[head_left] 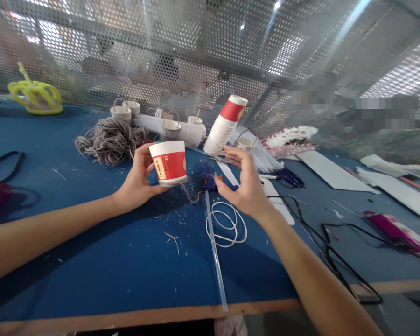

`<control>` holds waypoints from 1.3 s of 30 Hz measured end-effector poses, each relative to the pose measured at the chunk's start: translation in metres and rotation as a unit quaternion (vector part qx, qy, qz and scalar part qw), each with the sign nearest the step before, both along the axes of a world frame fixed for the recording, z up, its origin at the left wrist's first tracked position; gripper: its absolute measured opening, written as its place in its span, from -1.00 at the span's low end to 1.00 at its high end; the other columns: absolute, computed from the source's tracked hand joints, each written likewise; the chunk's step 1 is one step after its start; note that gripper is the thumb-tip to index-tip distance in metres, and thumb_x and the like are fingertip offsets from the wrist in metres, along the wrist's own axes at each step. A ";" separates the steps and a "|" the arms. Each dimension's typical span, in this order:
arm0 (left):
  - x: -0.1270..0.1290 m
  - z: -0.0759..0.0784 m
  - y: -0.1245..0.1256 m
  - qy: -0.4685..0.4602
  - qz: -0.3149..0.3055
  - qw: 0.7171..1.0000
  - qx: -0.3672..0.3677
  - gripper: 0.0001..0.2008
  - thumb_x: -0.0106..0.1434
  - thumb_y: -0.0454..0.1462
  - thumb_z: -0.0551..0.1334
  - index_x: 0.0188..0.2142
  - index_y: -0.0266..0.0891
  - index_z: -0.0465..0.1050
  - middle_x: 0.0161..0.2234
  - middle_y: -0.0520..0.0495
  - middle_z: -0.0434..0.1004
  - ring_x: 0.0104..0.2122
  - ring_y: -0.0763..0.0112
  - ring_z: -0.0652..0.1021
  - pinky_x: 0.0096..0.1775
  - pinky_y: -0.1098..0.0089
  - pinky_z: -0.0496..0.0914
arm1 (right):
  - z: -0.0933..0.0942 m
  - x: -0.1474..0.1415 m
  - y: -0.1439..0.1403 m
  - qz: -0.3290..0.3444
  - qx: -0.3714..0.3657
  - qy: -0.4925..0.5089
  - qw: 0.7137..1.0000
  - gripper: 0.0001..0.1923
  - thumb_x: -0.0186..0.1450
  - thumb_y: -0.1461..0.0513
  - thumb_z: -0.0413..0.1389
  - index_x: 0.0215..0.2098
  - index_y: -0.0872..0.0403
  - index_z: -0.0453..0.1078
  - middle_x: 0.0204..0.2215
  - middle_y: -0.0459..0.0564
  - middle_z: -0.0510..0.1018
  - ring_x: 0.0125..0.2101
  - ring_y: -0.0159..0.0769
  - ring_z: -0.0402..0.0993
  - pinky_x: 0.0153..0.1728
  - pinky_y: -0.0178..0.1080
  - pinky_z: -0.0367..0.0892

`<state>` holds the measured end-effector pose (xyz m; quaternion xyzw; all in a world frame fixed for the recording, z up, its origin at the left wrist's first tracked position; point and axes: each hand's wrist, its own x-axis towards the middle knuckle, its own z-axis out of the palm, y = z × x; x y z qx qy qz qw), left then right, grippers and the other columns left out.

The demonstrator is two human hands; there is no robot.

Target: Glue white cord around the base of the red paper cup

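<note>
A red and white paper cup (170,161) is gripped from its left side by my left hand (138,179), held above the blue table. Grey cord runs along the cup's lower edge, and a loose length hangs down toward the glue gun. My right hand (243,184) is over the table with thumb and fingers spread, nothing between them. Its thumb is near the dark blue glue gun (207,176); whether they touch I cannot tell. A long clear glue stick (215,256) extends from the gun toward the table's front edge. White cord (227,226) lies coiled beside the stick.
A tilted stack of paper cups (224,128) stands behind my hands. Grey cord (110,140) is heaped left, near several small cord-wrapped baskets (170,129). Clear glue sticks (257,151) and white boards (336,172) lie right. A black cable (313,233) crosses the right side.
</note>
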<state>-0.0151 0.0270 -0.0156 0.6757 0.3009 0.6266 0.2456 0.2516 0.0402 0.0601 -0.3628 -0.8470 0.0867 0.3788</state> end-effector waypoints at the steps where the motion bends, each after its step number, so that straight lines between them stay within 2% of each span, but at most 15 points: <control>1: 0.000 -0.001 0.000 -0.003 -0.003 1.000 -0.001 -0.16 -0.01 -0.35 0.48 0.17 0.04 0.10 0.14 -0.13 0.32 0.17 0.09 0.43 0.17 0.01 0.42 | 0.005 0.008 0.007 -0.022 -0.072 -0.064 0.995 -0.29 0.14 0.15 0.20 0.21 0.02 0.09 0.19 0.21 0.31 0.16 0.06 0.35 0.17 0.16 0.28; 3: 0.000 -0.001 0.001 -0.011 -0.012 1.000 0.003 -0.16 -0.01 -0.34 0.49 0.18 0.03 0.11 0.15 -0.13 0.32 0.17 0.09 0.44 0.17 0.02 0.43 | 0.010 0.021 0.020 -0.067 -0.178 -0.174 0.966 -0.20 0.03 0.13 0.26 0.20 0.06 0.11 0.18 0.25 0.30 0.14 0.14 0.34 0.08 0.16 0.35; 5: 0.001 0.000 0.000 -0.019 -0.017 1.000 0.011 -0.16 0.00 -0.30 0.50 0.18 0.04 0.11 0.17 -0.14 0.31 0.18 0.08 0.42 0.18 0.03 0.42 | 0.010 0.026 0.028 -0.113 -0.210 -0.257 0.937 -0.33 -0.05 0.18 0.26 0.03 0.08 0.25 0.05 0.21 0.36 0.11 0.15 0.33 0.04 0.11 0.36; 7: 0.002 0.001 -0.001 -0.021 -0.017 0.999 0.019 -0.15 0.00 -0.28 0.50 0.19 0.05 0.11 0.19 -0.13 0.29 0.19 0.09 0.42 0.19 0.05 0.41 | 0.005 0.025 0.030 -0.140 -0.203 -0.292 0.924 -0.51 -0.07 0.21 0.23 -0.16 0.06 0.28 -0.07 0.16 0.37 0.04 0.10 0.35 -0.02 0.04 0.37; 9: 0.003 0.003 -0.002 -0.015 -0.016 0.999 0.024 -0.16 0.00 -0.29 0.50 0.18 0.07 0.11 0.21 -0.12 0.27 0.20 0.10 0.41 0.19 0.08 0.42 | -0.001 0.019 0.028 -0.150 -0.196 -0.299 0.922 -0.62 -0.03 0.21 0.18 -0.23 0.05 0.23 -0.15 0.12 0.36 -0.10 0.01 0.40 -0.15 -0.03 0.38; 12: 0.002 0.005 -0.003 0.002 -0.016 1.000 0.021 -0.16 -0.01 -0.31 0.50 0.19 0.05 0.12 0.23 -0.14 0.24 0.20 0.09 0.41 0.19 0.08 0.43 | -0.009 0.010 0.023 -0.169 -0.194 -0.304 0.917 -0.66 0.06 0.18 0.09 -0.19 0.07 0.19 -0.13 0.15 0.32 -0.37 -0.17 0.38 -0.38 -0.11 0.30; 14: 0.002 0.006 -0.004 0.012 -0.017 1.000 0.018 -0.15 -0.01 -0.31 0.50 0.19 0.03 0.12 0.23 -0.16 0.24 0.20 0.06 0.41 0.20 0.04 0.41 | -0.013 0.007 0.021 -0.177 -0.175 -0.294 0.923 -0.61 0.07 0.19 0.08 -0.13 0.09 0.17 -0.07 0.21 0.28 -0.44 -0.24 0.33 -0.42 -0.12 0.26; 20: 0.002 0.008 -0.007 0.025 -0.005 1.000 0.006 -0.17 0.03 -0.29 0.48 0.19 0.05 0.09 0.26 -0.17 0.20 0.24 0.04 0.37 0.23 0.00 0.38 | -0.017 0.014 0.029 -0.198 -0.125 -0.230 0.945 -0.41 0.05 0.15 0.13 0.04 0.13 0.17 -0.03 0.22 0.24 -0.36 -0.16 0.40 -0.30 0.01 0.37; 24: 0.003 0.010 -0.008 0.035 0.004 0.999 0.004 -0.18 0.04 -0.28 0.48 0.19 0.03 0.08 0.25 -0.18 0.22 0.20 0.07 0.41 0.19 0.02 0.41 | -0.010 0.024 0.038 -0.178 -0.077 -0.153 0.969 -0.59 0.08 0.09 0.18 -0.13 0.07 0.33 -0.10 0.12 0.28 -0.24 -0.04 0.45 -0.16 0.16 0.41; 27: 0.003 0.010 -0.007 0.043 0.016 0.999 0.006 -0.19 0.05 -0.27 0.47 0.19 0.02 0.07 0.23 -0.18 0.22 0.17 0.09 0.44 0.16 0.03 0.43 | -0.003 0.025 0.037 -0.110 -0.035 -0.008 0.993 -0.70 0.12 0.07 0.22 -0.23 0.01 0.37 -0.16 0.06 0.36 -0.14 -0.03 0.45 -0.07 0.12 0.43; 29: 0.002 0.009 -0.006 0.046 0.022 0.999 0.005 -0.19 0.06 -0.25 0.46 0.19 0.02 0.05 0.24 -0.17 0.20 0.17 0.08 0.44 0.17 0.00 0.41 | 0.001 0.021 0.030 -0.072 -0.081 0.091 0.990 -0.71 0.17 0.01 0.22 -0.26 -0.02 0.37 -0.27 0.01 0.45 -0.29 -0.14 0.49 -0.25 0.01 0.52; 31: 0.002 0.008 -0.005 0.048 0.028 0.998 0.005 -0.17 0.06 -0.23 0.46 0.20 0.03 0.03 0.26 -0.18 0.17 0.21 0.04 0.41 0.20 -0.04 0.37 | 0.004 0.014 0.020 -0.054 -0.188 0.151 0.969 -0.69 0.18 -0.04 0.24 -0.28 -0.02 0.39 -0.50 -0.10 0.46 -0.57 -0.28 0.42 -0.54 -0.11 0.48; 34: 0.001 0.006 -0.004 0.051 0.038 0.998 0.002 -0.14 0.05 -0.22 0.47 0.22 0.00 0.00 0.27 -0.22 0.14 0.24 0.00 0.36 0.24 -0.08 0.32 | 0.006 0.004 0.008 -0.025 -0.265 0.183 0.946 -0.67 0.17 -0.06 0.26 -0.44 0.02 0.44 -0.76 -0.18 0.35 -0.75 -0.33 0.34 -0.65 -0.15 0.45; 36: 0.001 0.005 -0.003 0.051 0.046 0.998 0.003 -0.13 0.05 -0.23 0.47 0.23 -0.01 0.00 0.27 -0.22 0.13 0.24 0.01 0.35 0.25 -0.08 0.31 | 0.009 -0.001 0.003 -0.007 -0.279 0.208 0.937 -0.67 0.16 -0.04 0.28 -0.46 0.04 0.46 -0.74 -0.15 0.43 -0.77 -0.34 0.36 -0.68 -0.17 0.46; 39: 0.000 0.004 -0.003 0.053 0.072 0.996 -0.001 -0.13 0.03 -0.27 0.47 0.23 0.00 0.03 0.27 -0.21 0.12 0.23 0.00 0.33 0.24 -0.09 0.32 | 0.015 -0.006 -0.002 0.032 -0.324 0.244 0.914 -0.64 0.13 -0.06 0.29 -0.41 0.06 0.47 -0.58 -0.08 0.58 -0.80 -0.44 0.30 -0.80 -0.25 0.36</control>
